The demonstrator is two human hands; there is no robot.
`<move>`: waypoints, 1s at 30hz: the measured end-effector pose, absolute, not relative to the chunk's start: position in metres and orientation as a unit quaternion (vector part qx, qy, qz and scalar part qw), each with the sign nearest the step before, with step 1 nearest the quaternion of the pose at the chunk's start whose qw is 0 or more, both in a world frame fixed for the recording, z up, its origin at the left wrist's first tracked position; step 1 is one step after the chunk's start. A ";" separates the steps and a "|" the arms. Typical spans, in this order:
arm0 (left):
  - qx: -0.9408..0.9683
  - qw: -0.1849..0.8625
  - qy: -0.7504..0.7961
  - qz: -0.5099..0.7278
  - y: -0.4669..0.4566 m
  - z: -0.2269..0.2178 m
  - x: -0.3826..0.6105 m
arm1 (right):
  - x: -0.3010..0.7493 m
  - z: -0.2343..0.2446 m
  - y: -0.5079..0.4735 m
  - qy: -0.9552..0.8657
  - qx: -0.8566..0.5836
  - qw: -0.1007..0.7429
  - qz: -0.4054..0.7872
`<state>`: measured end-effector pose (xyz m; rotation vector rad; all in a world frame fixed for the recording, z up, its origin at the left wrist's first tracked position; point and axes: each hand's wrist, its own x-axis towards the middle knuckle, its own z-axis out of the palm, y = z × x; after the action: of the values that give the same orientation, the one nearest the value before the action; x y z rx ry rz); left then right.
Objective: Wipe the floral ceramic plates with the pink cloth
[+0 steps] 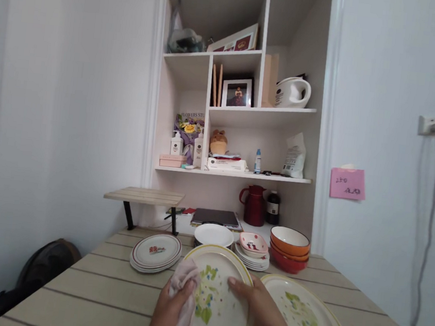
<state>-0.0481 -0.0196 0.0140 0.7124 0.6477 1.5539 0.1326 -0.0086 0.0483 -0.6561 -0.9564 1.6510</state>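
A large plate with a yellow rim and green leaf pattern is tilted up in front of me. My right hand grips its right edge, thumb on the face and the other fingers hidden behind. A pale pink cloth is bunched in my left hand, which is closed on it and presses it against the plate's left edge. On the table to the right lies an oval platter with the same leaf pattern, partly behind my right forearm.
Red-rimmed plates are stacked at left. Behind stand white plates, a pink patterned bowl on small dishes, and orange and red bowls. A small raised stand, a laptop and a red jug are farther back.
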 end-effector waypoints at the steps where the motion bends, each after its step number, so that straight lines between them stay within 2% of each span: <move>1: 0.307 0.617 0.276 0.669 -0.019 0.014 -0.048 | 0.130 0.047 -0.008 -0.393 -0.279 0.542 0.688; 15: 0.220 0.667 0.280 0.655 -0.008 0.005 -0.040 | 0.114 0.040 -0.009 -0.321 -0.284 0.640 0.638; 26: 0.170 0.748 0.197 0.610 -0.010 0.007 -0.023 | 0.092 0.034 -0.014 -0.249 -0.285 0.727 0.573; 30: 0.172 0.750 0.190 0.609 -0.012 0.010 -0.023 | 0.087 0.037 -0.018 -0.249 -0.265 0.733 0.575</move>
<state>-0.0231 -0.0119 0.0102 0.3767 0.4150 1.3315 0.0866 -0.0180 0.0370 -0.5826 -0.5476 1.2642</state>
